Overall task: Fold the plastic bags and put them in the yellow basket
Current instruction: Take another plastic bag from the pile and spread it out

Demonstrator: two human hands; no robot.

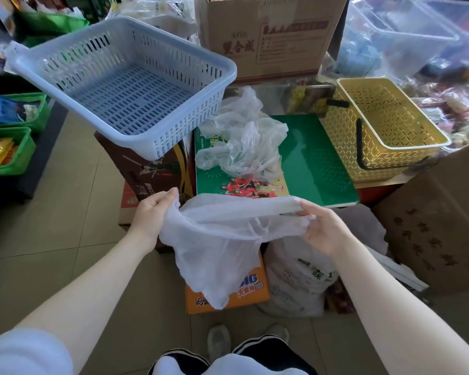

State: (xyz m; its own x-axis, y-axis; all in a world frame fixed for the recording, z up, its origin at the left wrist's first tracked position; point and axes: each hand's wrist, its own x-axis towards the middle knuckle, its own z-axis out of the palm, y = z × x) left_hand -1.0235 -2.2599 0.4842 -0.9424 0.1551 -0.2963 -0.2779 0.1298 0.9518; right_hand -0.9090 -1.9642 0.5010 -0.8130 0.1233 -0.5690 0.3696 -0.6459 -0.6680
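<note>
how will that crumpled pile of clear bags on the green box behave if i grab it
The crumpled bags are probably floppy and very light: thin, see-through film with no set shape. Loosely heaped, they may come apart, so one grab might lift only some. The white bag sags the same way between the left hand and right hand.

The scene is bright and evenly lit with soft, daylight-like light that seems to come from the upper right, where the clear plastic bins are washed out and pale. Shadows are weak; only soft dark areas lie under the blue basket and beside the boxes. The green board shows a mild glossy reflection. The wide-angle lens bends straight lines near the edges, and the corners look soft and slightly blurred. The centre is reasonably sharp, though fine detail looks a little smeared.
</note>
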